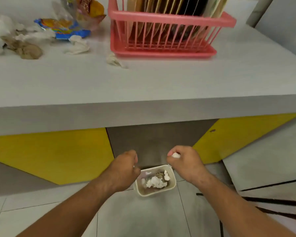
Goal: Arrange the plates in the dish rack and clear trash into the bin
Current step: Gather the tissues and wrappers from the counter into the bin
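Me at a kitchen counter, homely by its look.
I stand at a thick, pale grey countertop (pixel 143 86) with yellow cabinet doors (pixel 50 154) under it and a pale tiled floor (pixel 143 216) below me. A pink plastic dish rack (pixel 171 19) on its drip tray (pixel 161 53) stands on the counter, with plates (pixel 169 7) set upright on edge between its bars. To its left lie snack wrappers (pixel 65 28) and crumpled tissues (pixel 79 45), and a small cream bin (pixel 154 193) holding more tissue sits on the floor in the gap between the yellow doors.
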